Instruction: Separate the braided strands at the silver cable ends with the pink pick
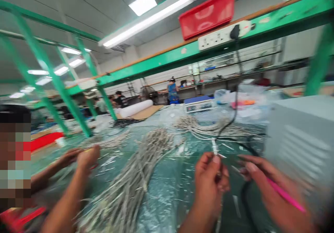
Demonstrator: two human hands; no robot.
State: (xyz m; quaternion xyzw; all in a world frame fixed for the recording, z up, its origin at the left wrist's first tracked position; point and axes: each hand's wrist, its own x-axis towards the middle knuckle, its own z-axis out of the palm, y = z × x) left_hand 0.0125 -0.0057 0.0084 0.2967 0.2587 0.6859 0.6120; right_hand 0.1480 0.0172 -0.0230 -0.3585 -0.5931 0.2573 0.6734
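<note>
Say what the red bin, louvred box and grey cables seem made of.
Red bin: probably glossy plastic, from its pale reflections. Louvred box: likely painted metal, satin, given pressed slots. Grey cables: perhaps dull plastic-coated wire; bending strands, blurred.

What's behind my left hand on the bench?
Beyond your left hand, past the white piece it pinches, are pale cables and a black cord. The patch of green benchtop directly behind the hand is hidden, so I can't tell what's there.
</note>
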